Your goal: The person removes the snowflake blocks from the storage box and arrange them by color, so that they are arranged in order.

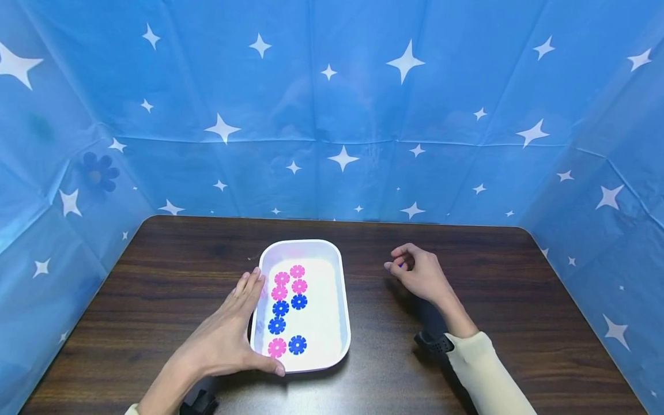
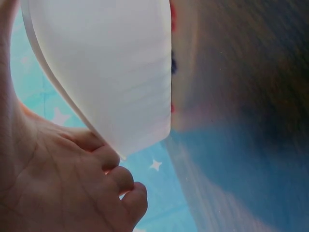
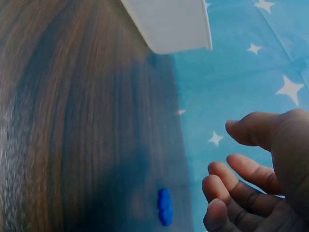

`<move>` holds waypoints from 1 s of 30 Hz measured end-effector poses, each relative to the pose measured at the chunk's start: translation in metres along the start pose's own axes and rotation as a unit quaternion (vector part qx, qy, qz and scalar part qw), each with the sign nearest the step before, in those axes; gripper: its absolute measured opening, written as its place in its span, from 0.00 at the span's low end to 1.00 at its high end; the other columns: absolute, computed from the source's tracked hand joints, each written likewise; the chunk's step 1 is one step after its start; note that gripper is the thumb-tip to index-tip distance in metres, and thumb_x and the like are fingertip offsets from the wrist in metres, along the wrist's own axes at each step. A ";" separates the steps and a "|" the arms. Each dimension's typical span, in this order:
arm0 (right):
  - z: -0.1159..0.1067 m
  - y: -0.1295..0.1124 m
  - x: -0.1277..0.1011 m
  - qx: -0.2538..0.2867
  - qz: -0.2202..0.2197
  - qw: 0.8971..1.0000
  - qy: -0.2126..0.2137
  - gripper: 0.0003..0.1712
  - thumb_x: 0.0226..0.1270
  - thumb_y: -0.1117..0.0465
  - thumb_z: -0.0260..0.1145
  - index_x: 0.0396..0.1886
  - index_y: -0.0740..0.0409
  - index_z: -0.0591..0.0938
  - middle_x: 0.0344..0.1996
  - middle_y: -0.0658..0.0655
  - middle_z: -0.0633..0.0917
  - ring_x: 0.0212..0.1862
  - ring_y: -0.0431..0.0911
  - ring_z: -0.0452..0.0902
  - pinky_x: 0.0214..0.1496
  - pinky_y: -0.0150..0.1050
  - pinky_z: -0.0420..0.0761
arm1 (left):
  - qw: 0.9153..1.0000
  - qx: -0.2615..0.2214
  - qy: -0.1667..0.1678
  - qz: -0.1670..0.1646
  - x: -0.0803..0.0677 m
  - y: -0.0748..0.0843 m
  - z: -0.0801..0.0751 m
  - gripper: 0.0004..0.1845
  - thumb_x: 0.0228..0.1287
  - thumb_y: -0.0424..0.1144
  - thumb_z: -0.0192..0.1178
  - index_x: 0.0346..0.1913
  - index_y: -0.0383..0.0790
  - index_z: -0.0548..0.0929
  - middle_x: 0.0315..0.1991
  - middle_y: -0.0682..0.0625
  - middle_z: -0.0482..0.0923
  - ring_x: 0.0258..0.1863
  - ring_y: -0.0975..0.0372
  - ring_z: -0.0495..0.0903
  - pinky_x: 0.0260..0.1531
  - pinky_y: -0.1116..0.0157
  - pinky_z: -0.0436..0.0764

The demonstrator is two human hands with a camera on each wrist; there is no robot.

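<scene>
A white tray (image 1: pixel 324 305) lies on the table, with several pink and blue flower-shaped discs, such as a blue one (image 1: pixel 297 344), in its left part. My left hand (image 1: pixel 228 331) spreads along the tray's left side, fingers against the left rim and thumb across the near corner. Seen from the left wrist, its fingertips are right at the rim (image 2: pixel 72 104). To the right of the tray, my right hand (image 1: pixel 422 276) hovers over the table, thumb apart from loosely bent fingers (image 3: pixel 241 183). A blue piece (image 3: pixel 165 207), seen edge-on, shows below it in the right wrist view.
The dark wooden table (image 1: pixel 378 374) has rounded far corners. A blue curtain (image 1: pixel 363 104) with white stars rises behind it and along both sides. Dark bands with devices (image 1: pixel 434 341) sit on both wrists, next to pale sleeves.
</scene>
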State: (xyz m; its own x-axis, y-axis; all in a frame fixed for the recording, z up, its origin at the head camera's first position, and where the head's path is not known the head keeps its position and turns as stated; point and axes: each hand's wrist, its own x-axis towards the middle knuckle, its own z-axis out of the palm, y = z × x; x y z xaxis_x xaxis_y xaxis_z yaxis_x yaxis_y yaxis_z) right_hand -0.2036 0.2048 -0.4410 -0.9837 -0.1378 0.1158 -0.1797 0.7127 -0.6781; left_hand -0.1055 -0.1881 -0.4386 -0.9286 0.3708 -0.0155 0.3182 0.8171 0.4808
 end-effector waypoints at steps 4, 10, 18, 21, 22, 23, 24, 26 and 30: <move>0.001 -0.008 -0.001 0.004 -0.023 1.000 -0.005 0.19 0.70 0.53 0.71 0.52 0.61 0.83 0.37 0.52 0.87 0.37 0.43 0.80 0.42 0.38 0.79 | 1.000 0.004 0.000 0.001 0.000 0.000 0.000 0.88 0.20 0.88 0.67 0.84 0.42 0.43 0.85 0.44 0.40 0.84 0.45 0.40 0.76 0.37 0.57; 0.003 -0.025 -0.003 0.016 -0.054 0.998 -0.016 0.20 0.68 0.52 0.73 0.52 0.58 0.82 0.39 0.52 0.86 0.38 0.42 0.81 0.42 0.36 0.81 | 1.000 0.005 0.002 0.000 0.000 0.001 0.002 0.88 0.20 0.89 0.67 0.84 0.40 0.44 0.85 0.44 0.40 0.84 0.45 0.40 0.76 0.39 0.57; 0.011 -0.050 -0.003 0.024 -0.107 0.993 -0.041 0.24 0.65 0.51 0.75 0.57 0.54 0.81 0.45 0.54 0.86 0.44 0.47 0.84 0.42 0.40 0.84 | 1.000 0.000 -0.003 -0.011 -0.001 0.003 0.001 0.87 0.21 0.89 0.67 0.84 0.46 0.41 0.85 0.46 0.38 0.85 0.47 0.38 0.77 0.39 0.55; 0.015 -0.058 -0.002 0.028 -0.123 0.990 -0.057 0.27 0.63 0.51 0.76 0.59 0.53 0.81 0.47 0.52 0.85 0.48 0.50 0.84 0.45 0.44 0.85 | 1.000 -0.003 -0.004 -0.012 -0.001 0.003 0.001 0.87 0.21 0.88 0.67 0.84 0.46 0.40 0.85 0.46 0.38 0.85 0.47 0.38 0.77 0.38 0.55; 0.016 -0.061 -0.001 0.028 -0.127 0.990 -0.062 0.28 0.62 0.51 0.77 0.60 0.53 0.80 0.48 0.52 0.85 0.49 0.50 0.83 0.46 0.44 0.85 | 1.000 -0.004 -0.005 -0.012 -0.001 0.003 0.001 0.87 0.21 0.88 0.67 0.84 0.47 0.40 0.85 0.46 0.38 0.85 0.47 0.37 0.77 0.38 0.55; 0.017 -0.063 -0.001 0.027 -0.129 0.989 -0.068 0.29 0.62 0.51 0.77 0.61 0.53 0.80 0.48 0.52 0.85 0.50 0.50 0.83 0.47 0.45 0.85 | 1.000 -0.005 -0.007 -0.014 -0.001 0.003 0.001 0.87 0.21 0.88 0.68 0.84 0.47 0.40 0.85 0.47 0.38 0.85 0.48 0.37 0.77 0.38 0.55; 0.019 -0.065 -0.001 0.027 -0.132 0.988 -0.074 0.30 0.62 0.51 0.77 0.61 0.54 0.79 0.49 0.53 0.85 0.51 0.50 0.82 0.49 0.45 0.85 | 1.000 -0.007 -0.007 -0.014 -0.001 0.003 0.001 0.87 0.21 0.88 0.68 0.84 0.47 0.40 0.85 0.46 0.38 0.85 0.47 0.37 0.76 0.37 0.55; 0.021 -0.070 0.000 0.025 -0.139 0.986 -0.085 0.32 0.61 0.51 0.77 0.63 0.55 0.79 0.51 0.54 0.85 0.52 0.48 0.82 0.52 0.45 0.84 | 1.000 -0.010 -0.009 -0.014 -0.001 0.003 0.001 0.86 0.22 0.87 0.69 0.84 0.47 0.41 0.85 0.45 0.38 0.85 0.47 0.37 0.76 0.36 0.55; 0.027 -0.078 0.003 0.021 -0.153 0.981 -0.114 0.35 0.60 0.51 0.78 0.65 0.57 0.77 0.54 0.56 0.84 0.55 0.48 0.81 0.59 0.46 0.83 | 1.000 -0.014 -0.015 -0.017 0.000 0.003 0.001 0.86 0.23 0.86 0.70 0.84 0.47 0.40 0.85 0.45 0.37 0.85 0.47 0.37 0.75 0.35 0.55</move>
State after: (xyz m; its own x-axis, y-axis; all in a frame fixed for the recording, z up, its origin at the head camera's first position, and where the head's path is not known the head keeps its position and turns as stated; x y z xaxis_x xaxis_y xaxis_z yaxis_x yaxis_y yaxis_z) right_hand -0.1923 0.1303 -0.4075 -0.8548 -0.4948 0.1564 -0.4609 0.5855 -0.6669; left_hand -0.1040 -0.1855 -0.4377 -0.9326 0.3561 -0.0594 0.2797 0.8169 0.5045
